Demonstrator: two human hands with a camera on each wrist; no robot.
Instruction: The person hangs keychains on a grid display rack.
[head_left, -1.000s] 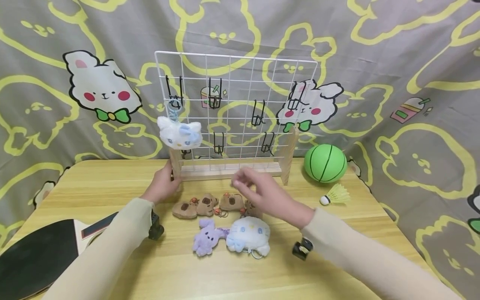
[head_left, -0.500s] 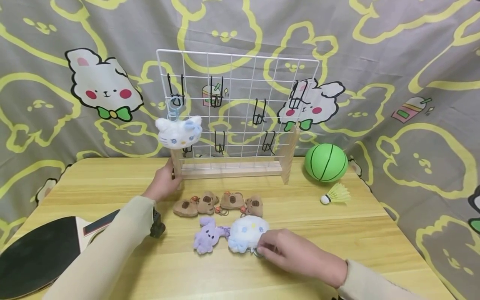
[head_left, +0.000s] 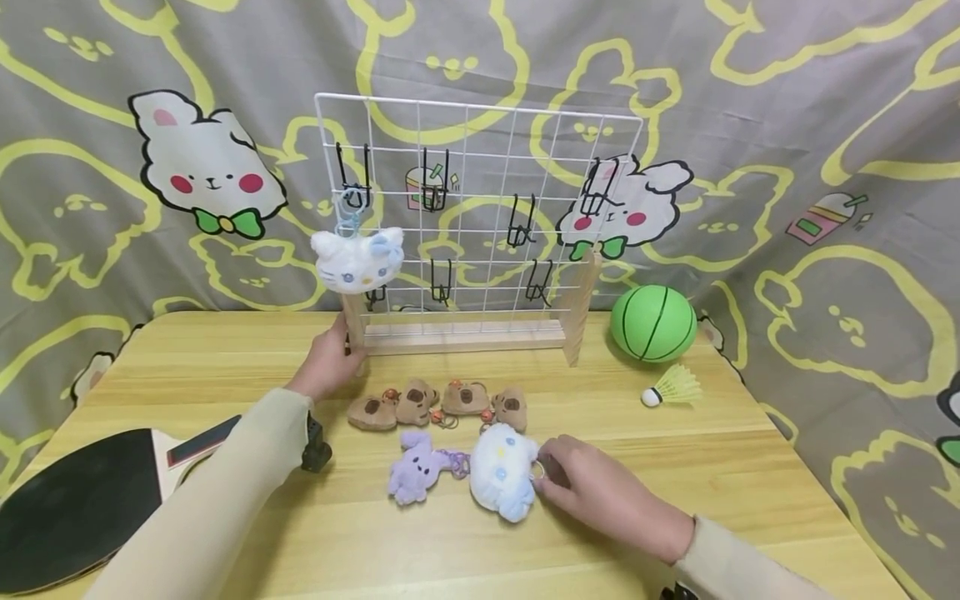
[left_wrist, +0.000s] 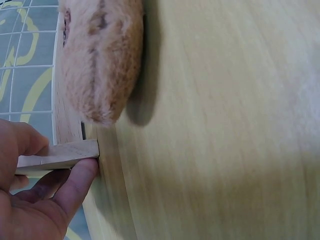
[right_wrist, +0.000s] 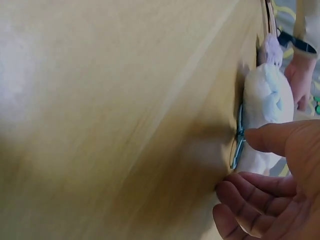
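Observation:
A white wire grid rack (head_left: pixel 480 200) with a wooden base stands at the back of the table. My left hand (head_left: pixel 328 362) pinches its left wooden foot (left_wrist: pixel 65 155) between thumb and fingers. From the upper-left hook hangs a white cat plush keychain (head_left: pixel 358 260). In front, a second white plush keychain (head_left: pixel 501 473) with a blue bow lies on the table. My right hand (head_left: pixel 600 492) is at its metal ring (right_wrist: pixel 239 142), thumb and fingers curled about it; the fingertips are partly hidden in the head view. Touching the plush's left side is the strap of a purple plush keychain (head_left: pixel 415 468).
Several brown capybara plush keychains (head_left: pixel 467 398) lie in a row before the rack. Black hooks (head_left: pixel 521 221) stick out from the grid. A green ball (head_left: pixel 653 323) and a shuttlecock (head_left: pixel 671 387) are at right. A table tennis paddle (head_left: pixel 82 500) lies at left.
My right hand has come down from above the capybara plushes to the front white plush, which has turned with its ring toward that hand. The left hand stays on the rack's foot.

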